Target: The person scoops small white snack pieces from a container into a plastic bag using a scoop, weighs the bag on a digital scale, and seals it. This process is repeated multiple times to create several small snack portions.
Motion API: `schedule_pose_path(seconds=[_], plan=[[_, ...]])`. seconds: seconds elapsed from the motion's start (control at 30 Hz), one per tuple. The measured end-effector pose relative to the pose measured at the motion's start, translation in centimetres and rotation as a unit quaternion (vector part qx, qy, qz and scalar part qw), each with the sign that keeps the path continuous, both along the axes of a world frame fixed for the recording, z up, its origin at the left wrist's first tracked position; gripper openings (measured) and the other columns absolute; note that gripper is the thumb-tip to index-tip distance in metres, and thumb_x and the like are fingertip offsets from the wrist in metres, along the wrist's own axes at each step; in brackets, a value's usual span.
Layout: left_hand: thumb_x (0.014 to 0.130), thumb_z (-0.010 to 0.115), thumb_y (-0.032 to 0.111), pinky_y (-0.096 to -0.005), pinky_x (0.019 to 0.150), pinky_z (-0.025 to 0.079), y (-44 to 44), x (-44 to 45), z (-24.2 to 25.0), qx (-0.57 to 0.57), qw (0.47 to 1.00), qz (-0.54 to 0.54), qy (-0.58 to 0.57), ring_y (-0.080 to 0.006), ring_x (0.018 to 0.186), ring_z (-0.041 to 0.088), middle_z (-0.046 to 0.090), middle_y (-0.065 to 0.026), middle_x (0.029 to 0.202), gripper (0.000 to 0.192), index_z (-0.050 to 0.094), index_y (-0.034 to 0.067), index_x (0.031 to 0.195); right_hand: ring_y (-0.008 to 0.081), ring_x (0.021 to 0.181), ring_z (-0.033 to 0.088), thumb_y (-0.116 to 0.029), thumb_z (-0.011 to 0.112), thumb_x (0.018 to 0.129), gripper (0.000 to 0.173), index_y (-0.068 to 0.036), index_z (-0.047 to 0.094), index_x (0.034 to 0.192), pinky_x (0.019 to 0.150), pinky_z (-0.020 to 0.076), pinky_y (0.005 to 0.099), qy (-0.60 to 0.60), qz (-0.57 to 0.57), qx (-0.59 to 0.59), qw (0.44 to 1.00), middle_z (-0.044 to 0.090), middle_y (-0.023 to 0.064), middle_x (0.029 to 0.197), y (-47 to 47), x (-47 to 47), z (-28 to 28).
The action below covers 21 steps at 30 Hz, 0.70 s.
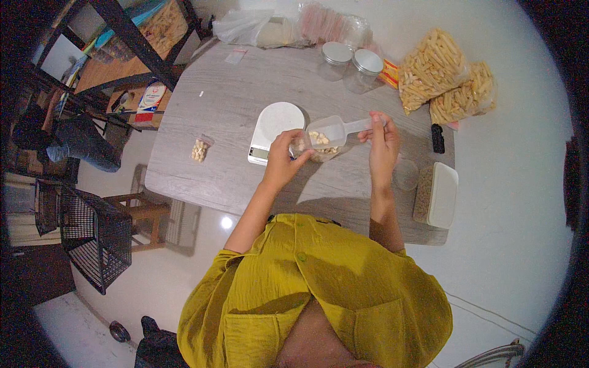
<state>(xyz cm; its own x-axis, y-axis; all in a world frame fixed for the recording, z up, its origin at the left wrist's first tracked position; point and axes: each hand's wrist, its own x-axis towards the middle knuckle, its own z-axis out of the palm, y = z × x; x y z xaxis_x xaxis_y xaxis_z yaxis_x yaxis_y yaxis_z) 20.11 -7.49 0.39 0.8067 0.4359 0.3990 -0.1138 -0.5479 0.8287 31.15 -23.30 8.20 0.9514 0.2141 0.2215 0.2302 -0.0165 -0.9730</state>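
My right hand (pixel 383 145) grips the handle of a translucent plastic scoop (pixel 338 131). Pale nut-like pieces (pixel 318 137) lie at the scoop's mouth. My left hand (pixel 284 158) pinches what looks like a small clear plastic bag (pixel 300 141) against that mouth; its outline is hard to make out. Below the scoop stands a clear container (pixel 327 155) with more of the pieces, partly hidden. Just left of it, a white digital kitchen scale (pixel 278 122) bears nothing on its plate. Further left lies a small filled zip bag (pixel 199 150).
An empty zip bag (pixel 235 56) lies at the far left. Two silver-lidded jars (pixel 337 54) and bags of stick-shaped snacks (pixel 432 69) stand at the back. To the right are a black object (pixel 438 138), a clear round tub (pixel 406 175) and a white-lidded container (pixel 442 195).
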Motion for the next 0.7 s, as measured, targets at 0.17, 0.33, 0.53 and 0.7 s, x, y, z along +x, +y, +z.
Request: schedule_pose_path(seconds=[0.17, 0.33, 0.53, 0.7], plan=[[0.068, 0.073, 0.020, -0.0370, 0.079, 0.043, -0.1, 0.0, 0.0, 0.032, 0.999, 0.003, 0.003, -0.0301, 0.091, 0.055, 0.058, -0.0137, 0.099, 0.045, 0.053, 0.001, 0.103, 0.0107, 0.058, 0.057, -0.019, 0.050, 0.090, 0.022, -0.001, 0.058, 0.099, 0.052, 0.0433, 0.0233, -0.009, 0.001, -0.026, 1.000, 0.058, 0.0057, 0.070, 0.3, -0.5, 1.2], [0.068, 0.073, 0.021, -0.0377, 0.080, 0.043, -0.4, 0.0, 0.3, 0.016, 1.000, -0.004, 0.001, -0.0302, 0.092, 0.055, 0.058, -0.0139, 0.099, 0.045, 0.053, 0.001, 0.103, 0.0106, 0.057, 0.057, -0.019, 0.050, 0.090, 0.022, -0.001, 0.058, 0.099, 0.051, 0.0435, 0.0233, -0.037, -0.001, -0.038, 0.999, 0.058, 0.0052, 0.070, 0.3, -0.7, 1.7], [0.069, 0.072, 0.020, -0.0371, 0.080, 0.043, -0.4, -0.1, 0.3, 0.017, 1.000, -0.011, -0.001, -0.0303, 0.092, 0.055, 0.058, -0.0146, 0.099, 0.044, 0.053, 0.000, 0.103, 0.0107, 0.059, 0.058, -0.020, 0.050, 0.090, 0.021, -0.002, 0.058, 0.099, 0.052, 0.0439, 0.0235, -0.062, -0.007, -0.045, 0.997, 0.058, 0.0044, 0.068, 0.5, -1.3, 2.4], [0.072, 0.070, 0.018, -0.0347, 0.082, 0.043, -0.2, -0.3, -0.2, -0.037, 0.999, -0.006, -0.005, -0.0278, 0.092, 0.055, 0.059, -0.0140, 0.099, 0.041, 0.052, 0.000, 0.105, 0.0093, 0.058, 0.055, -0.018, 0.050, 0.090, 0.020, -0.003, 0.058, 0.099, 0.054, 0.0432, 0.0231, -0.080, -0.043, -0.076, 0.993, 0.056, 0.0033, 0.068, 0.2, -0.8, 2.3]])
